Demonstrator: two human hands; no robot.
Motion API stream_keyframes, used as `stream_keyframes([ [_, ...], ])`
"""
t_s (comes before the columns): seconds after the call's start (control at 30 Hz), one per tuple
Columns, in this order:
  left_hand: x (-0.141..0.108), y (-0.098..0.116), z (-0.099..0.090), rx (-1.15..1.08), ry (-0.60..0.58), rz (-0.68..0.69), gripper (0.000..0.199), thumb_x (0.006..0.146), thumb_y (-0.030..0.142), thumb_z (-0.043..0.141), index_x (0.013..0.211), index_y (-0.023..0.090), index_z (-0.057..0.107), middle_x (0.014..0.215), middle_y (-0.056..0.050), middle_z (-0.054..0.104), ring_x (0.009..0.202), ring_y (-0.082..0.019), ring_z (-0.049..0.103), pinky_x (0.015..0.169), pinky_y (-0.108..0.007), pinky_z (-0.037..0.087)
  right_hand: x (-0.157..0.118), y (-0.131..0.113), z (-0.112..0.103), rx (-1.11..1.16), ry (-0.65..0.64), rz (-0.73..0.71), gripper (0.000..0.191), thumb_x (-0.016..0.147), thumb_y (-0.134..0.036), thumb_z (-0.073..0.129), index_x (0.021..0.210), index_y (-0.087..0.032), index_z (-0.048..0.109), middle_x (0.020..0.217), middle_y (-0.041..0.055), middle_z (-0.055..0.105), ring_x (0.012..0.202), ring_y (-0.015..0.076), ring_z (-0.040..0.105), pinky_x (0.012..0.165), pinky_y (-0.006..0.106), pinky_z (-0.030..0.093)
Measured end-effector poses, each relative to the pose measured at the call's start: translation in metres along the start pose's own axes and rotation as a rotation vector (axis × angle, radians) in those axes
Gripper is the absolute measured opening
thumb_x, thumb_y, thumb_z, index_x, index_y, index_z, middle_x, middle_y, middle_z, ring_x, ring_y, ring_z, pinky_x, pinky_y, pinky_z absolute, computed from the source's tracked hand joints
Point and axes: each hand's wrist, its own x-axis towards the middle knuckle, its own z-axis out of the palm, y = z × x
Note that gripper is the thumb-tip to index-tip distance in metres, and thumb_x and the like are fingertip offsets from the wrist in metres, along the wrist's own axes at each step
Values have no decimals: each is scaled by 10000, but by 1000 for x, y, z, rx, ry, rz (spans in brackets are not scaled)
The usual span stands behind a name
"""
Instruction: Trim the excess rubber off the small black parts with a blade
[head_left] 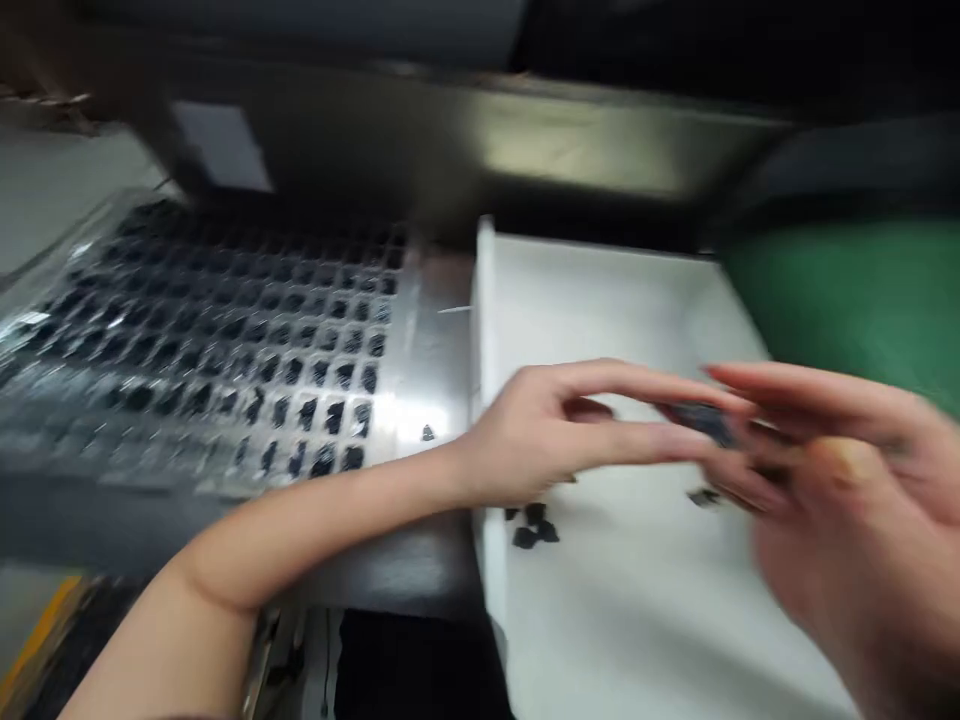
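Note:
Over the white tray [592, 290], my left hand [532, 430] pinches a small dark, flat piece [701, 420] between thumb and fingers. Close against the left fingertips is my right hand [862, 490], its fingers curled in and smeared by motion; whatever it holds is hidden. Below my left hand, several small black jagged pieces [535, 528] lie in the tray near its left wall. Another small dark piece [703, 497] shows under the hands, blurred.
Left of the white tray, a clear plastic tray [394, 385] has rows of compartments with dark pieces in them. One black piece [427, 433] lies on the metal surface [442, 360] between the trays. A metal panel [375, 140] stands behind; something green [877, 300] is at right.

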Motion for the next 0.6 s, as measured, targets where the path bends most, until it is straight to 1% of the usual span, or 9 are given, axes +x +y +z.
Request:
stream_keyframes([
  [0.07,4,-3,-1,-17,58,-18,197,958,235,909,1155,249,910,1131,-71,814,612,-67,483,543,-237,364,0,-2,0,66,28,56,540,1189,-756,599,1457,-327,791,1069,118,680,710,223,538,602,394,494],
  [0.1,6,-5,-1,-8,82,-30,224,937,268,935,1160,249,911,1101,-76,813,593,-59,444,532,-236,336,1,-3,0,71,25,66,588,1201,-788,529,1485,-334,772,1103,101,674,764,234,550,697,401,540],
  [0.17,8,-8,-1,18,95,-49,287,908,319,966,1180,248,908,1085,-89,808,572,-46,387,510,-233,275,4,-5,-1,46,-11,30,510,1267,-669,466,1518,-319,739,1197,82,667,949,250,618,928,413,584],
  [0.2,8,-8,-1,21,94,-55,309,892,332,978,1181,246,907,1071,-94,805,563,-41,362,502,-232,250,5,-6,-1,26,-27,-3,432,1293,-554,465,1520,-301,732,1240,78,662,1050,251,637,1016,410,572],
  [0.23,7,-8,0,16,92,-60,324,879,337,986,1179,245,907,1056,-95,802,555,-36,339,496,-230,229,6,-8,-1,9,-42,-43,366,1299,-439,477,1506,-280,734,1267,75,662,1122,246,647,1057,397,561],
  [0.27,6,-7,0,3,93,-62,330,868,339,993,1173,246,906,1033,-91,797,549,-32,319,492,-227,213,6,-10,0,-9,-50,-85,326,1290,-343,492,1487,-261,738,1275,72,666,1154,237,653,1061,380,556],
  [0.33,4,-6,0,-11,101,-72,332,859,346,998,1161,246,906,933,-67,767,544,-29,292,491,-221,193,6,-13,0,-46,-43,-169,309,1258,-212,511,1464,-242,740,1227,56,686,1132,215,668,1017,350,554],
  [0.47,3,-5,2,9,127,-66,333,872,385,989,1152,227,903,782,-23,666,549,-36,283,500,-224,181,4,-16,0,-146,-11,-248,339,1225,-138,535,1479,-254,726,1111,25,700,1027,191,672,951,332,549],
  [0.6,5,-4,2,31,128,-50,378,880,420,966,1189,218,885,953,-59,745,545,-34,295,489,-238,196,1,-12,-1,-176,27,-214,362,1220,-178,590,1566,-264,652,1055,23,703,922,194,675,820,324,559],
])
